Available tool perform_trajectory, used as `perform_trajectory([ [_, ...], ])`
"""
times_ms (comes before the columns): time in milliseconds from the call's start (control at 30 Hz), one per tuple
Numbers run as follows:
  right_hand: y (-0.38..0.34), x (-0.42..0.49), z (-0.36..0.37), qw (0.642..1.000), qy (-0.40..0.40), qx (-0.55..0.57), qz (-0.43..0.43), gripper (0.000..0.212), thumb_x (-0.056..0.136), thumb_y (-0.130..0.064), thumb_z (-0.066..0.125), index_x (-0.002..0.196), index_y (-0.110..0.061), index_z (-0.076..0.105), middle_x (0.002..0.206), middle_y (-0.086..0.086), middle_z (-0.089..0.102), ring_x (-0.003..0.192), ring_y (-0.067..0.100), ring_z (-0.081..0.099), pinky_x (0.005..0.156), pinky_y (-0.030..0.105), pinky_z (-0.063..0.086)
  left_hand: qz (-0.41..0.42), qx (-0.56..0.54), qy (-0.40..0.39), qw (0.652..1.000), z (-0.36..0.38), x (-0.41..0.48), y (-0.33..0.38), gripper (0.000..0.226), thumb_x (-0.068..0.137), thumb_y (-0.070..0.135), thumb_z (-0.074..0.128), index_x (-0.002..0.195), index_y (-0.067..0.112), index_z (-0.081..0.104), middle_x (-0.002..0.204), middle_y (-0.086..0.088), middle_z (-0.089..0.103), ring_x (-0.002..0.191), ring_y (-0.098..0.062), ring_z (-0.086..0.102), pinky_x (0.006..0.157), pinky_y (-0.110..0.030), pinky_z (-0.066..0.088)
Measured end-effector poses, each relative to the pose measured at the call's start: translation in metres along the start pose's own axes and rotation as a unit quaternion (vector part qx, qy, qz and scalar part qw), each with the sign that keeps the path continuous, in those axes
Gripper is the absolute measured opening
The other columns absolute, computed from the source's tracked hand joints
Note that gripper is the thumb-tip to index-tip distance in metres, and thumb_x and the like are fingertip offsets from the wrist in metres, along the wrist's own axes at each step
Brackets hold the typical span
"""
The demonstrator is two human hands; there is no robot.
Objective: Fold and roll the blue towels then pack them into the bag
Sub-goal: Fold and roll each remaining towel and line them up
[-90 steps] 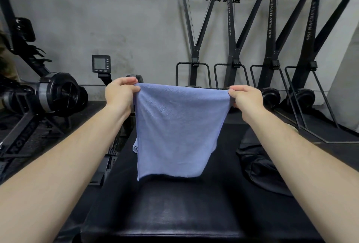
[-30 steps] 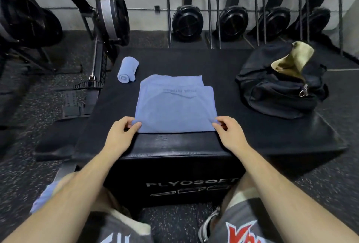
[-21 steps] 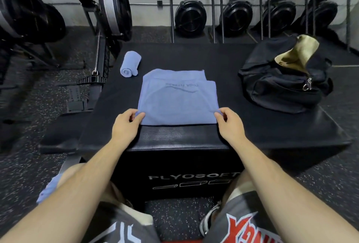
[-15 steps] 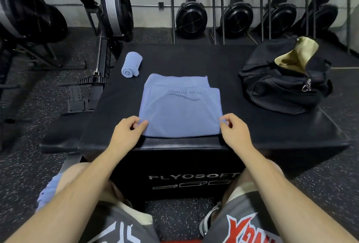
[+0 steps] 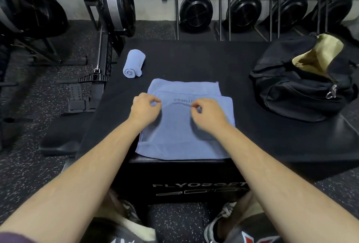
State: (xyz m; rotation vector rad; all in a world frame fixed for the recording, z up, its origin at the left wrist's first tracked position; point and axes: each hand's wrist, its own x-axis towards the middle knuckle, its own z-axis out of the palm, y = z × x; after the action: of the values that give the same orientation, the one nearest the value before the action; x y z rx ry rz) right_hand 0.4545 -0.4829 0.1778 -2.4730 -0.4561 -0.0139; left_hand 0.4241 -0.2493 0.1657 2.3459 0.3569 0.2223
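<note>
A folded blue towel [image 5: 186, 141] lies flat on the black plyo box [image 5: 194, 62], its near edge at the box's front rim. My left hand [image 5: 144, 109] and my right hand [image 5: 208, 113] rest on the towel's far half, each with fingertips pinched on the upper layer's edge beside the printed lettering. A rolled blue towel [image 5: 134, 63] lies at the box's far left corner. The black bag [image 5: 303, 85] sits on the box's right side, its mouth open and showing a tan lining.
A rowing machine [image 5: 108, 29] stands close to the box's left side, its rail and footrests on the speckled floor. Several black flywheel machines [image 5: 196, 13] line the back wall. My knees and shoes are below the box's front.
The towel went from held up in the air to lying flat on the box. Both hands left its near corners and moved forward onto its far half, pinching the top layer.
</note>
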Motion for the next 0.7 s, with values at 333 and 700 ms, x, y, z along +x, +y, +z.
perform_trajectory([
  [333, -0.060, 0.105, 0.085, 0.997, -0.055, -0.048, -0.024, 0.027, 0.103, -0.027, 0.046, 0.119, -0.015, 0.064, 0.127, 0.005, 0.061, 0.127, 0.029, 0.044, 0.095, 0.043, 0.046, -0.042, -0.048, 0.028, 0.998, 0.017, 0.063, -0.026, 0.039, 0.096, 0.031, 0.058, 0.134, 0.035, 0.057, 0.131, 0.013, 0.061, 0.129, -0.019, 0.045, 0.099, -0.031, 0.040],
  [700, -0.041, 0.101, 0.103, 0.980, 0.099, 0.169, -0.027, 0.014, 0.099, -0.018, 0.049, 0.096, -0.026, 0.060, 0.099, -0.012, 0.062, 0.103, 0.013, 0.050, 0.090, 0.037, 0.047, 0.001, -0.199, 0.069, 0.978, 0.017, 0.075, -0.022, 0.017, 0.097, 0.029, 0.057, 0.107, 0.038, 0.066, 0.108, 0.021, 0.069, 0.100, 0.000, 0.064, 0.087, -0.024, 0.051],
])
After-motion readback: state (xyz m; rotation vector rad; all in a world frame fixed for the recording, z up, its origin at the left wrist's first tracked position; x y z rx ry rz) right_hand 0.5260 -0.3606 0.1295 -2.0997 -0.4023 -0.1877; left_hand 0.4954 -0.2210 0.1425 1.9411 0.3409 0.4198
